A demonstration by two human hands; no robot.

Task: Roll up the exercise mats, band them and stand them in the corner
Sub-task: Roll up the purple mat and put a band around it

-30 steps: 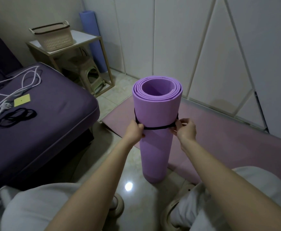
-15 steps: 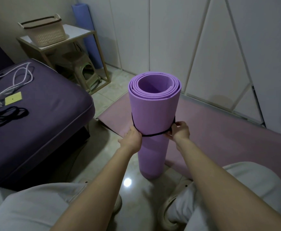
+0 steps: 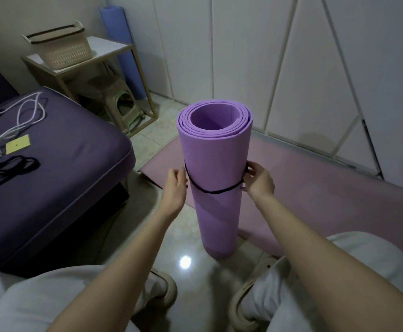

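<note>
Head view: well left of the upright purple mat roll (image 3: pixel 216 164), which stands on the floor tiles (image 3: pixel 147 143), spare black bands (image 3: pixel 9 167) lie on a dark sofa (image 3: pixel 76 164), and a blue mat roll (image 3: pixel 121 44) stands in the corner behind-left of it. The left hand (image 3: pixel 175 188) is at the roll's left side, fingertips by the black band (image 3: pixel 212 191) circling its middle, grip impossible to tell; the right hand (image 3: pixel 259 179) pinches that band at the roll's right edge. A pink mat (image 3: pixel 315 192) lies flat behind and right of the roll.
</note>
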